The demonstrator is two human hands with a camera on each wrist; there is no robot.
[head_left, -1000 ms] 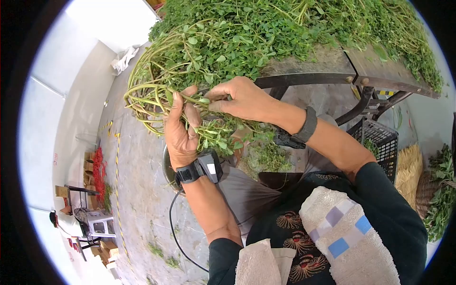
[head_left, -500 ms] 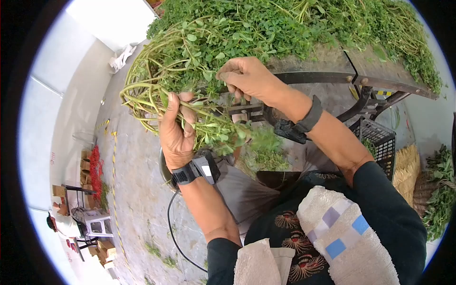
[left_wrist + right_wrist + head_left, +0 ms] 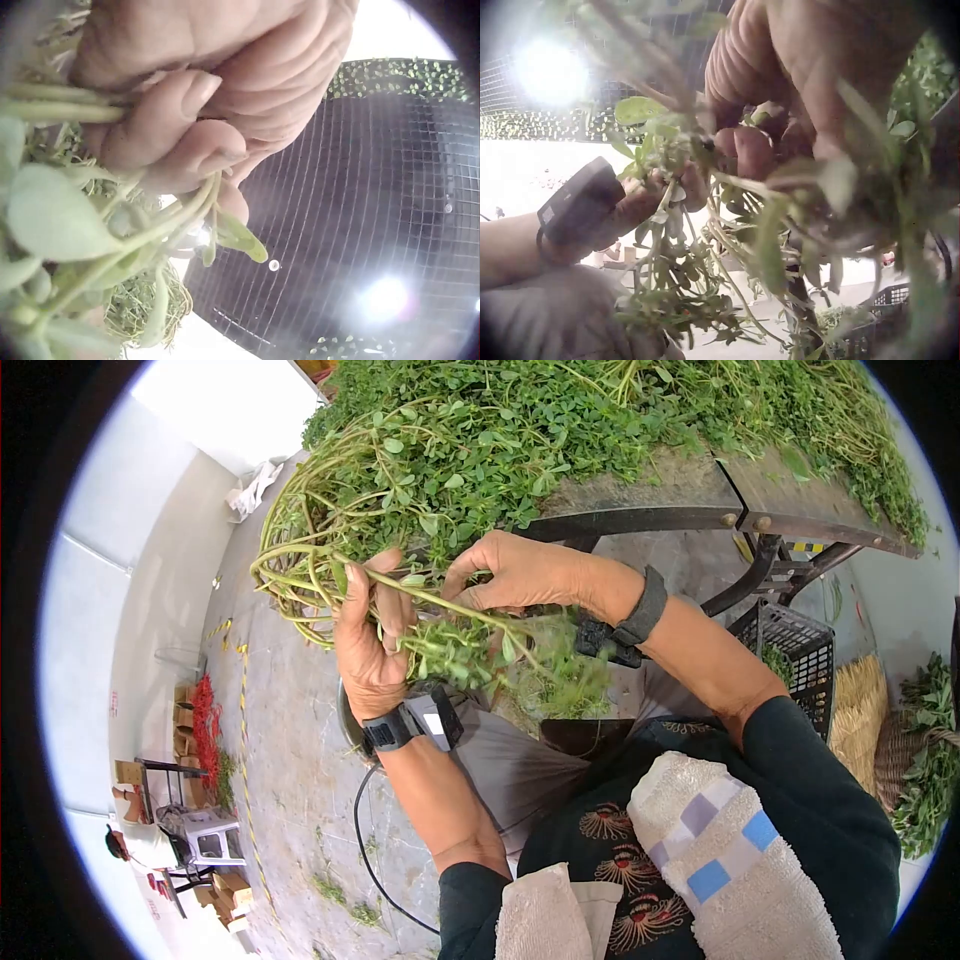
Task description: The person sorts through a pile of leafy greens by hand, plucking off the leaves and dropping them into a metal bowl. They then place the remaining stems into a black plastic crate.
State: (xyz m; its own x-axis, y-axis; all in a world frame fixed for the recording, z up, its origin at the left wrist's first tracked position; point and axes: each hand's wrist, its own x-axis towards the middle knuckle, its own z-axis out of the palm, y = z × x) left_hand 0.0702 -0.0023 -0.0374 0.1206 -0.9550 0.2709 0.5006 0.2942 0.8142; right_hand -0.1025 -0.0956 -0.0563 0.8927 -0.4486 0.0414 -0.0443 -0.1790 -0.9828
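Observation:
In the head view my left hand (image 3: 375, 650) grips a bunch of long, thick green stems (image 3: 305, 565) with small oval leaves, resembling purslane. Its fingers curl round the stems (image 3: 56, 105) in the left wrist view. My right hand (image 3: 530, 572) is just to the right, fingers bent, at the bunch's leafy part. Close up in the right wrist view, the right thumb and fingers pinch a bit of green sprig (image 3: 759, 116); blurred leaves partly cover that hand. One long stem (image 3: 440, 600) slants from the left hand down to the right, its leafy end blurred.
A large heap of the same greens (image 3: 480, 460) covers the wooden table (image 3: 650, 485) ahead. Cut greens (image 3: 570, 695) lie low between the knees. A black crate (image 3: 815, 650) and a wicker basket (image 3: 895, 765) stand right. A cable (image 3: 362, 830) hangs left; another person (image 3: 150, 845) sits far left.
The right hand rose away from the bunch half a second ago and has come back down to it. The long stem now slants out across the front; the left hand keeps its grip.

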